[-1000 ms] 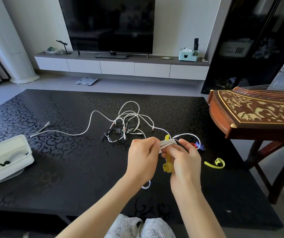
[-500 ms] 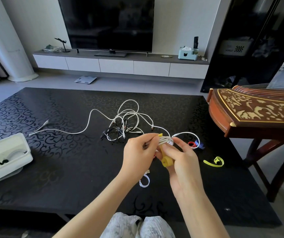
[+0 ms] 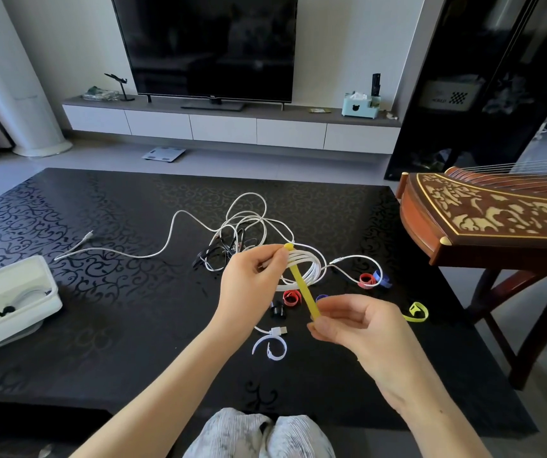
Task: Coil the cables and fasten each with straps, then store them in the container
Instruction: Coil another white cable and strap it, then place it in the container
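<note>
- Cables (image 3: pixel 242 233), white and black, lie in a loose tangle on the middle of a black table (image 3: pixel 100 325) with a glossy scroll pattern. One white lead trails left from the tangle.
- In the room beyond, a dark television (image 3: pixel 206 44) stands on a long low white cabinet (image 3: pixel 226 127) against the far wall. A carved wooden stringed instrument (image 3: pixel 497 219) sits on a stand at the table's right edge.
- A white container (image 3: pixel 11 302) rests at the table's left edge, with a pale cable loop and a small black piece inside it.
- Loose straps lie on the table near the hands: a red strap (image 3: pixel 292 297), a white strap (image 3: pixel 270 350) and a yellow-green strap (image 3: pixel 416 312).
- The coiled white cable (image 3: pixel 313 271) is held just above the table, nearer than the tangle, in several even loops. A yellow strap (image 3: pixel 303 287) crosses the loops, taut and straight.
- The left hand (image 3: pixel 249 285) pinches the coil and the strap's upper end between thumb and curled fingers.
- The right hand (image 3: pixel 358 325), fingers curled, pinches the strap's lower end.
</note>
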The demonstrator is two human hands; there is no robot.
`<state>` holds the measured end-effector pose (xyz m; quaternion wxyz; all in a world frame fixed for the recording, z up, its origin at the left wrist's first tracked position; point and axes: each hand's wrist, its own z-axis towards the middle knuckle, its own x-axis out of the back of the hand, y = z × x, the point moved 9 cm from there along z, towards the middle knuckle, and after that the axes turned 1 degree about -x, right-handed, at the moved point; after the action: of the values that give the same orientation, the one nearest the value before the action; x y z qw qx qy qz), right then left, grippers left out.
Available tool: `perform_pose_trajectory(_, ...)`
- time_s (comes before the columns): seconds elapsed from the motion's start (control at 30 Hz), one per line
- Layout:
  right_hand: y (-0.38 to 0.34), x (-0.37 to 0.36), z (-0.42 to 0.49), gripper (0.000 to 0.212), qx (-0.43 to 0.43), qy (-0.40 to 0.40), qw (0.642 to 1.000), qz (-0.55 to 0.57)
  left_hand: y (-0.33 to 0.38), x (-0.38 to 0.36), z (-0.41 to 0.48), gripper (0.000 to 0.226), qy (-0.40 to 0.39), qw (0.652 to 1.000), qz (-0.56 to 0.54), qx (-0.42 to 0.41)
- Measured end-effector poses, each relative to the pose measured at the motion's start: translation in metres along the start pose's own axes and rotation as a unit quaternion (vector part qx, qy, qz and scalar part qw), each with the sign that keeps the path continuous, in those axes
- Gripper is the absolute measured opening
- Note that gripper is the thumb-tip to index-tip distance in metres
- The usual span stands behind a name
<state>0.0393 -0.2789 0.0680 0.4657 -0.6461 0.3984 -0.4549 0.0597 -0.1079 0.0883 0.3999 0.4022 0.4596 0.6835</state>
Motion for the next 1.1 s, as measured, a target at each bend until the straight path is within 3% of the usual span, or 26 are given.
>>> perform_pose_trajectory(0.13, -0.005, 0.011, -0.002, 0.012, 0.037, 0.043, 0.992, -0.11, -0.001, 0.001, 0.002, 0.024, -0.003, 1.0, 0.006, 0.005)
perform_pose_trajectory(0.33, -0.029, 0.02, -0.01, 0.012, 0.151, 0.102, 0.968, -0.175, -0.003, 0.001, 0.004, 0.023, -0.008, 0.999, 0.033, 0.002)
perform_pose_trajectory(0.43, -0.036, 0.023, -0.008, 0.015, 0.157, 0.071, 0.98, -0.094, -0.003, 0.001, 0.003, 0.025, -0.022, 0.999, 0.047, -0.007)
perform_pose_trajectory(0.53, -0.037, 0.021, 0.0, 0.02, 0.123, 0.031, 0.99, 0.057, 0.001, -0.001, -0.002, 0.025, -0.038, 0.997, 0.069, -0.015)
perform_pose_trajectory(0.67, -0.038, 0.013, 0.017, 0.02, 0.088, 0.004, 0.969, 0.232, 0.008, -0.007, -0.011, 0.018, -0.04, 0.992, 0.104, -0.057)
perform_pose_trajectory(0.77, -0.042, 0.007, 0.024, 0.016, 0.077, 0.009, 0.955, 0.287, 0.021, -0.014, -0.019, 0.023, -0.048, 0.982, 0.129, -0.131)
perform_pose_trajectory(1.1, -0.049, 0.009, 0.026, 0.015, 0.141, 0.079, 0.981, 0.108, 0.032, -0.013, -0.022, 0.039, -0.037, 0.97, 0.146, -0.191)
